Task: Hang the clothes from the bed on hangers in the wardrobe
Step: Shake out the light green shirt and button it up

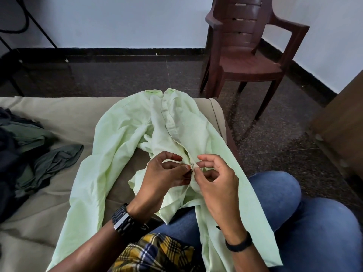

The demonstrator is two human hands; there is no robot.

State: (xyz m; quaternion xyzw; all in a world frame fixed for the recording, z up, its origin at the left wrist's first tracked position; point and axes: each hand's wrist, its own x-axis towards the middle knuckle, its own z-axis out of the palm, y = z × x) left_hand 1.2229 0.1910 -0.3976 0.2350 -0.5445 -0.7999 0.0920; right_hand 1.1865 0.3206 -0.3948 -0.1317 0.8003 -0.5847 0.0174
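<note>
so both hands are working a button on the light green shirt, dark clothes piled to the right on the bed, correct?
One thing is off: in the head view the dark clothes are piled to the left on the bed, not the right. Both the left hand and the right hand do pinch the placket of the light green shirt.

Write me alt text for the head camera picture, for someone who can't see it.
A seated person's left hand and right hand pinch the button placket of a pale green shirt spread across a beige bed and their jeans. Dark clothes lie heaped at the left; a brown plastic chair stands on the floor beyond.
</note>
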